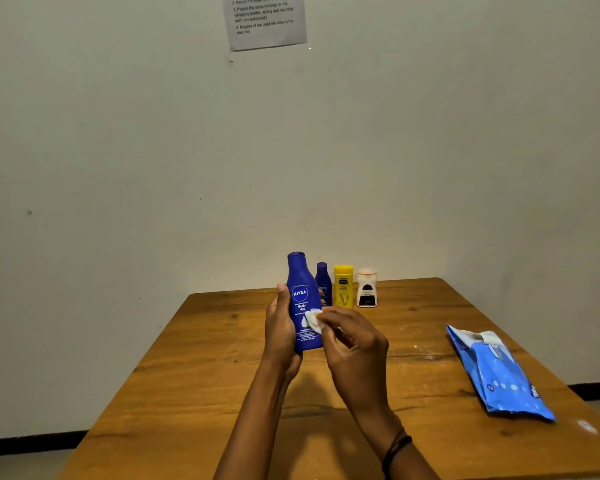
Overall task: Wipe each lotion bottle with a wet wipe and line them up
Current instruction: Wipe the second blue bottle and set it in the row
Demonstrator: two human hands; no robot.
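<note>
Both hands meet at the large blue bottle (302, 296), which stands upright above the wooden table (194, 375). The left hand (280, 336) grips that bottle from its left side, thumb lying up along the edge of the label and the other fingers wrapped behind it out of sight. The right hand (355, 348) comes in from the bottle's right, its fingers curled to pinch a small bunched wet wipe (314, 320) and press it against the lower front of the label. The bottle seems to be lifted clear of the tabletop, though the left palm hides its base, so I cannot be sure. A dark band (397, 445) circles the right wrist.

Just behind the large blue bottle and to its right, three more bottles stand upright in a row: a small blue bottle (324, 284) nearest and partly hidden by it, then a yellow bottle (343, 287), then a white bottle (367, 289) with a dark label. Well to the right of the large blue bottle and nearer the camera, a blue wipe pack (499, 374) lies flat. High above the bottle, a printed sheet (265, 20) hangs on the wall.
</note>
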